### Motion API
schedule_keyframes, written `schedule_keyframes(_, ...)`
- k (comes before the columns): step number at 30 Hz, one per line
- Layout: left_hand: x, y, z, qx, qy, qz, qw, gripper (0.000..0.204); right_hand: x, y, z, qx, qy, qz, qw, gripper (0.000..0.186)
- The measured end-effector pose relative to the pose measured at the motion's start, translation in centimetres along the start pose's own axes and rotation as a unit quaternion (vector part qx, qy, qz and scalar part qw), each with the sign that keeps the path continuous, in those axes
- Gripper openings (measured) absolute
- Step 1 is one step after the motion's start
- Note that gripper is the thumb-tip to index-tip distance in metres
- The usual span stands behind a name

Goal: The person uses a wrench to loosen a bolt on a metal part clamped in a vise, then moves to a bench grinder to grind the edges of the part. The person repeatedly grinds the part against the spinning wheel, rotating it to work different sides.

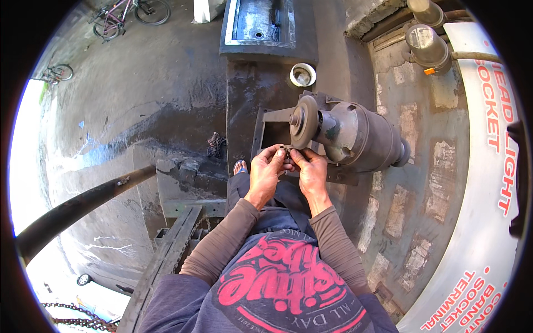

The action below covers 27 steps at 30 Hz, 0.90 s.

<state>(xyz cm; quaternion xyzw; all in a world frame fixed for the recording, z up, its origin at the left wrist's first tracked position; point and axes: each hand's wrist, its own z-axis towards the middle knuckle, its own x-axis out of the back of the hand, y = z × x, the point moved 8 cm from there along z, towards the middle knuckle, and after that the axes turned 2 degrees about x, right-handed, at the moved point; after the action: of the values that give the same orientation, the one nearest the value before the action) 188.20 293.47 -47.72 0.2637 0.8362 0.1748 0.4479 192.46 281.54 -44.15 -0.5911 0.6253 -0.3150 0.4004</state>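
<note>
My left hand (266, 173) and my right hand (312, 175) are close together, both closed with fingertips pinching a small dark metal piece (287, 152). Most of it is hidden by the fingers, so its exact kind cannot be made out. The piece is at the lower edge of the round grinding wheel (305, 125) of a bench grinder. Whether it touches the wheel is hard to tell. To the right of the wheel is the grinder's large grey-brown motor body (366, 139), joined to it by a shaft.
A metal frame (272, 115) supports the grinder. Beyond it are a white bowl (302, 75) and a metal trough (260, 41). A brick wall (408, 200) and a printed banner (472, 166) stand on the right. On the left, a dark pipe (83, 211) slants across; bicycles (114, 22) stand farther off.
</note>
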Motion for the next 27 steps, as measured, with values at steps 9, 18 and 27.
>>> schedule_keyframes(9,-1.2,0.3,0.4,-0.029,-0.027,0.04,0.998,0.021,0.5,0.1,0.3,-0.017,-0.016,-0.003,1.0,0.014)
schedule_keyframes(18,0.2,-0.9,-0.4,0.112,0.035,-0.131,0.984,0.018,0.6,-0.2,-1.3,0.035,-0.041,0.017,0.998,0.016)
schedule_keyframes(27,-1.2,-2.8,0.8,0.201,0.05,-0.217,0.954,0.02,2.0,-0.5,0.0,0.045,-0.001,0.033,0.998,0.023)
